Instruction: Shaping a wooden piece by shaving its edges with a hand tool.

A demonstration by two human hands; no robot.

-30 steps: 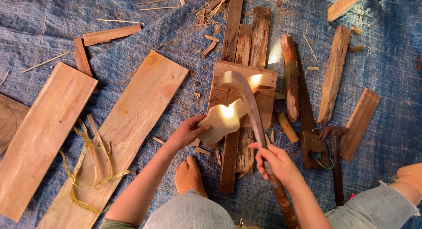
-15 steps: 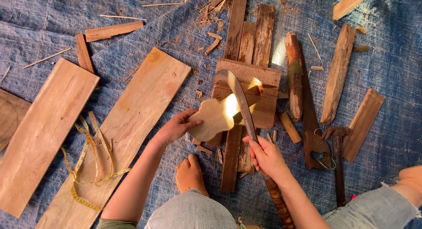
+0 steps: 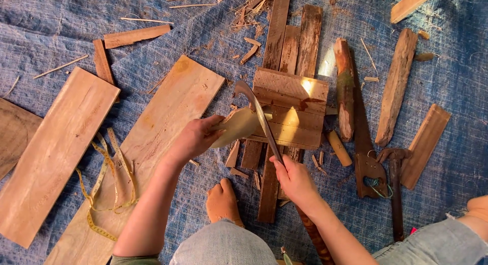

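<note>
Gripping pale wood piece (image 3: 238, 126) — left hand (image 3: 195, 138) (right hand (image 3: 295, 181) clasps curved blade (image 3: 259, 117)).

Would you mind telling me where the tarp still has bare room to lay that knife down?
Bare blue tarp shows top left, above the short plank, and at the right edge beyond the slanted board. It is crowded mid-frame: the left hand, right hand, stacked boards, handsaw and hammer.
</note>
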